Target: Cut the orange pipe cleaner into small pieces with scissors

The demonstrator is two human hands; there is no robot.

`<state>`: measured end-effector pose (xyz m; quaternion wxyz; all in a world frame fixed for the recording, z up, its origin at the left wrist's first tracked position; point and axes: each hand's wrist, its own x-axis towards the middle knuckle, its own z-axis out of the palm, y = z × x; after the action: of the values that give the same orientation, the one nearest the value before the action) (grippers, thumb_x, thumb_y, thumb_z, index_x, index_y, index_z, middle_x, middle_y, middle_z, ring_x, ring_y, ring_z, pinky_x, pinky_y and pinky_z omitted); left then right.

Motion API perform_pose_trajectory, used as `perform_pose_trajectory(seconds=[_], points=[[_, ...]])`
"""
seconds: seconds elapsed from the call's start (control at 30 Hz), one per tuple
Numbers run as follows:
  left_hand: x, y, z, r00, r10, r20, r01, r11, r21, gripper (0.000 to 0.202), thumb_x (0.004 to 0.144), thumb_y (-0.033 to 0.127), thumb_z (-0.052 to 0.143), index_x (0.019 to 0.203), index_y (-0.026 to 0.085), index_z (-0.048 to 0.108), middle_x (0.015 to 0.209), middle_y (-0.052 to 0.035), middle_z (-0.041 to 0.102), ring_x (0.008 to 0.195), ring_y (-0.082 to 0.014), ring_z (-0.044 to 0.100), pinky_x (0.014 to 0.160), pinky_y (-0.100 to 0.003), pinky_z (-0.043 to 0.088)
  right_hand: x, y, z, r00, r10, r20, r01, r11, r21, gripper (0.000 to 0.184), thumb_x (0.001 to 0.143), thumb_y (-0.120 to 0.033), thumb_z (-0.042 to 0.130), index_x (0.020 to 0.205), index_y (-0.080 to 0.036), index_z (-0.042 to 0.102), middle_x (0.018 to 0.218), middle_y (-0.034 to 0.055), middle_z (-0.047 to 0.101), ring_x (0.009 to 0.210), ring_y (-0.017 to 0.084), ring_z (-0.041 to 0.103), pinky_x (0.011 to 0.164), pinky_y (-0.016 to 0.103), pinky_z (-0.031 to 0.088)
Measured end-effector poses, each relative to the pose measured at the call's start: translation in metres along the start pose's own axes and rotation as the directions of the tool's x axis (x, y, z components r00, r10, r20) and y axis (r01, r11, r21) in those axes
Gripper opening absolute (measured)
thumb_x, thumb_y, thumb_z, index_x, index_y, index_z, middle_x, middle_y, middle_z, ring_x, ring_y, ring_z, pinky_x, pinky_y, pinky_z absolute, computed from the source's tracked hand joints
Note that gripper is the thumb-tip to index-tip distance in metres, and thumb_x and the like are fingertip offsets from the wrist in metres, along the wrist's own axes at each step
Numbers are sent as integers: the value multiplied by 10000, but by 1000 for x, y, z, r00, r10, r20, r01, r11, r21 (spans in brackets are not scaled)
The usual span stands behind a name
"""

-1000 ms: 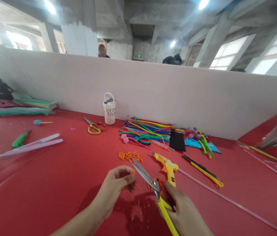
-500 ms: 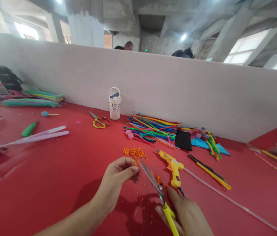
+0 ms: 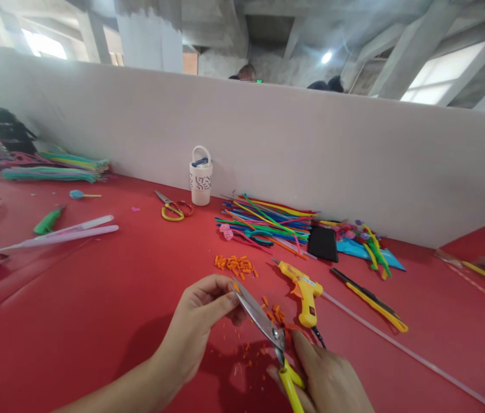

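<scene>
Between the thumb and fingers of my left hand [image 3: 208, 312] is a small orange piece [image 3: 236, 287], pinched at its lower end. My right hand [image 3: 326, 373] grips a pair of scissors [image 3: 263, 321] with yellow and red handles. The blade tips reach the orange piece, right by my left fingertips. Just beyond my left hand lies a pile of short orange pieces [image 3: 236, 265]. A second small heap of orange pieces [image 3: 275, 312] sits behind the blades, partly covered by them. Tiny orange scraps [image 3: 247, 355] are scattered on the red table below.
A yellow glue gun [image 3: 305, 292] lies close to my right hand, with a black cord. Farther back are colourful pipe cleaners [image 3: 263, 221], a black phone [image 3: 323, 244], other scissors [image 3: 172, 206] and a white cup [image 3: 200, 183]. A pale partition [image 3: 354, 155] closes off the table's far side.
The scissors have shifted left and their blades have come together near the orange piece at my left fingertips. My left hand has stayed almost in place.
</scene>
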<state>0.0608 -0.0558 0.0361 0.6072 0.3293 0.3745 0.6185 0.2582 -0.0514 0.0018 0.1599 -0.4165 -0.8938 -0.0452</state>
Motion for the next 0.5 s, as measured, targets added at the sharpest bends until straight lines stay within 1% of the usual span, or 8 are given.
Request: perform_pose_trajectory(seconds=[0.1, 0.2, 0.3, 0.5], points=[[1, -1, -1, 1000, 2, 9, -1, 1000, -16, 29, 694, 134, 598, 683, 156, 614, 569, 18, 598, 510, -80, 521, 535, -198, 414, 0, 0, 1, 1000, 4, -7, -4, 1000, -4, 241, 787, -449, 425, 717, -220, 405, 481, -1, 574, 380, 157, 553, 345, 221, 327], [2, -1, -1, 1000, -2, 15, 3, 1000, -25, 33, 695, 132, 599, 670, 151, 611, 565, 18, 596, 508, -78, 524, 529, -194, 413, 0, 1, 1, 1000, 7, 15, -7, 1000, 5, 230, 786, -432, 433, 694, -225, 397, 496, 4, 582, 385, 151, 553, 346, 216, 332], [2, 0, -1, 1000, 0, 25, 1, 1000, -25, 32, 695, 127, 598, 672, 147, 610, 574, 16, 596, 516, -81, 529, 539, -200, 413, -1, 0, 1, 1000, -2, -1, 2, 1000, 18, 223, 795, -419, 419, 688, -225, 392, 493, 6, 584, 375, 149, 549, 340, 216, 332], [2, 1, 0, 1000, 5, 25, -5, 1000, -3, 27, 691, 138, 600, 667, 142, 611, 574, 7, 594, 516, -91, 525, 545, -214, 409, 0, -1, -2, 1000, -1, -15, 1, 1000, 25, 258, 800, -447, 404, 667, -227, 389, 455, 0, 569, 351, 152, 538, 330, 217, 317]])
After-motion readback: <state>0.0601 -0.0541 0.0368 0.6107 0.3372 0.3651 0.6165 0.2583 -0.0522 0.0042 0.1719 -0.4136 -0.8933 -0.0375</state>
